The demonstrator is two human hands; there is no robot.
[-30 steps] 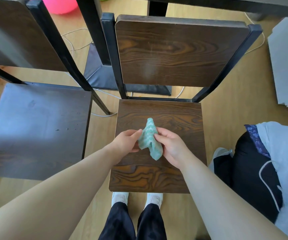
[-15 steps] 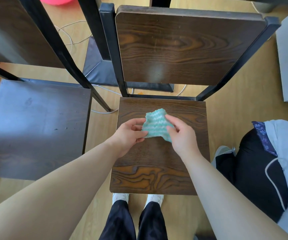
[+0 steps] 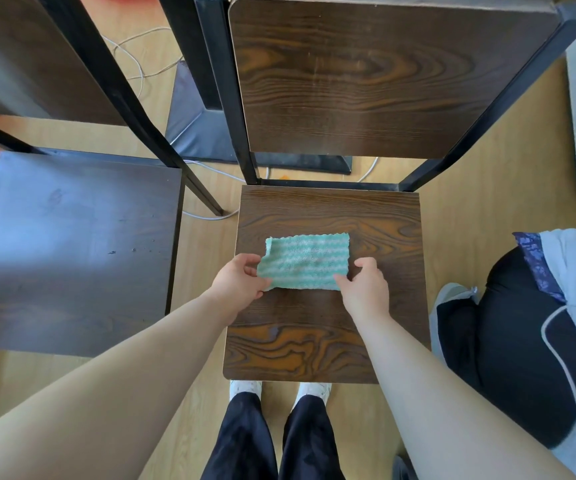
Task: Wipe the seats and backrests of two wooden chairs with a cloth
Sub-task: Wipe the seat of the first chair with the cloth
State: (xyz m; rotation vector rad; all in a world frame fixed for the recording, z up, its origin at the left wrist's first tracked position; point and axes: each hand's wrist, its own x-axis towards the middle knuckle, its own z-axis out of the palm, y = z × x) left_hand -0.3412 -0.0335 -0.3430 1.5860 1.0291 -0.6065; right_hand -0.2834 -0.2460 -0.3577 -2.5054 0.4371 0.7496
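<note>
Over the middle of the nearer chair's seat (image 3: 328,337) I hold the cloth (image 3: 305,263) spread out flat between both hands. My left hand (image 3: 239,284) pinches its near left corner, the thumb on top and the fingers curled in at the edge. My right hand (image 3: 366,289) pinches the near right corner in the same way, knuckles up. Both grips are closed tight on the fabric, with the cloth stretched wide between them. I cannot tell whether its far edge lies on the wood or hangs just above it. The cloth is green with pale wavy stripes and a scalloped edge, and a greyish smudge shows near its middle.

Beyond it the backrest (image 3: 383,81) stands upright in its black metal frame. The second chair's seat (image 3: 71,251) is just beside this one on my left, darker and marked with a few specks. My white shoes (image 3: 246,389) show under the seat's front edge. Another person (image 3: 508,341) in dark trousers sits on the floor to my right.
</note>
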